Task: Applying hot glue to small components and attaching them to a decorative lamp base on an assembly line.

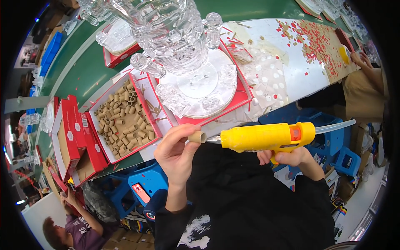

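Observation:
Between thumb and fingers my left hand [178,151] pinches a short brown cardboard tube [197,137]. My right hand [287,157] grips the handle of a yellow glue gun [260,136], a clear glue stick [335,126] poking out of its rear. The gun's metal nozzle is at the tube's end; whether they touch I cannot tell. Beyond my hands, a large clear plastic piece [171,35] towers over a round white base [198,85] in a red-edged tray [246,100]. To the left, a red-edged box [148,143] holds many similar cardboard tubes [125,114].
Red boxes [79,141] stack at the table's left end. Red and tan bits [312,48] litter the table at right, where another person's hand [361,60] works. Another person [79,225] is at lower left. Blue stools [148,181] stand under the table edge.

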`<state>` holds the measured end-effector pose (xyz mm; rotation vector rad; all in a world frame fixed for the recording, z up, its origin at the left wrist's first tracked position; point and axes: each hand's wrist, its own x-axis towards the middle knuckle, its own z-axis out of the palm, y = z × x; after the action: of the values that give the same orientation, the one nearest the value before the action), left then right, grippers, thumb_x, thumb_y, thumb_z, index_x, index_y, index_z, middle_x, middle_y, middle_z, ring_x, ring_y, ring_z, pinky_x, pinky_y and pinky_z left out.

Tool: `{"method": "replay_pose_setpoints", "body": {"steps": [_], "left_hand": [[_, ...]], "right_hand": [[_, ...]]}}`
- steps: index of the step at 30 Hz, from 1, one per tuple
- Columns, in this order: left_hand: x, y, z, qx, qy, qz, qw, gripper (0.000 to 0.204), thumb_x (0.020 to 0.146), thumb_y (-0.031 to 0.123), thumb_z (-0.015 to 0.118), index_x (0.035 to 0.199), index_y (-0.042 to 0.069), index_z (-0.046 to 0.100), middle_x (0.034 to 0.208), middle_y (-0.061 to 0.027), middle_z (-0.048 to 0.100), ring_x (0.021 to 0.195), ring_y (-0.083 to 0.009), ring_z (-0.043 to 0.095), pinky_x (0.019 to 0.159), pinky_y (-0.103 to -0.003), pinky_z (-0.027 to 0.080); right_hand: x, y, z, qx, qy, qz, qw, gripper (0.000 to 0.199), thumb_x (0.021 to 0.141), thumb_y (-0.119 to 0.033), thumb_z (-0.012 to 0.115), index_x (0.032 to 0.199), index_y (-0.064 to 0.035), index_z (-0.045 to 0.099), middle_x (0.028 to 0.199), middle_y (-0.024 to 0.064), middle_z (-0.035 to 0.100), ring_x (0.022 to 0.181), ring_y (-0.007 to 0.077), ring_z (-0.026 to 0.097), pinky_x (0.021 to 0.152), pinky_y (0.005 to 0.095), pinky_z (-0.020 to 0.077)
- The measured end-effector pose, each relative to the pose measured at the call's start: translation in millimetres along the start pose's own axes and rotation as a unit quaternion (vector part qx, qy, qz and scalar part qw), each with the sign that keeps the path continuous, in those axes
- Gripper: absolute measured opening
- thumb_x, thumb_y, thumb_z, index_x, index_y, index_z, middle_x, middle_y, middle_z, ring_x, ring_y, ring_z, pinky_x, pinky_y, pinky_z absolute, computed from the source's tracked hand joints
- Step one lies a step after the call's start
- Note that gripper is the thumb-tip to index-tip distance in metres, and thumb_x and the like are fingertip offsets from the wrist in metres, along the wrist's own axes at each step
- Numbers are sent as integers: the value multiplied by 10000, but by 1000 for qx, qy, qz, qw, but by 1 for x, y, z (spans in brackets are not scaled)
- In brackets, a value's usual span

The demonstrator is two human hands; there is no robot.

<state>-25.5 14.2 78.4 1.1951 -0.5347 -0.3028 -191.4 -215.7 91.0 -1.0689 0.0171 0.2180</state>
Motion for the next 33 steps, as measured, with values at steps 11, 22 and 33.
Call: {"method": "replay_pose_setpoints", "body": {"steps": [11, 22, 33], "left_hand": [[1, -14, 24, 10, -3, -91, 996, 231, 868, -51, 611, 1094, -40, 568, 1028, -143, 645, 823, -144, 618, 737, -240, 489], [0, -34, 72, -20, -78, -167, 983, 280, 789, -143, 616, 1049, -48, 570, 1128, -139, 558, 998, -180, 596, 882, -297, 497], [36, -62, 120, 194, -256, -44, 946, 426, 743, -44, 676, 1157, -24, 581, 1205, -140, 572, 1063, -211, 567, 898, -321, 455]], "right_hand": [[12, -34, -119, -44, 360, 30, 932, 531, 957, -496, 399, 1127, -15, 547, 1048, 211, 657, 873, 259, 686, 677, 277, 568], [-4, -38, -94, -622, 444, -72, 641, 205, 841, -128, 622, 994, 5, 648, 931, 129, 682, 823, 180, 644, 795, 273, 478], [-1, 35, -50, 187, 254, -142, 938, 179, 890, -127, 592, 1032, -48, 515, 944, 84, 593, 816, 140, 567, 674, 256, 461]]}}
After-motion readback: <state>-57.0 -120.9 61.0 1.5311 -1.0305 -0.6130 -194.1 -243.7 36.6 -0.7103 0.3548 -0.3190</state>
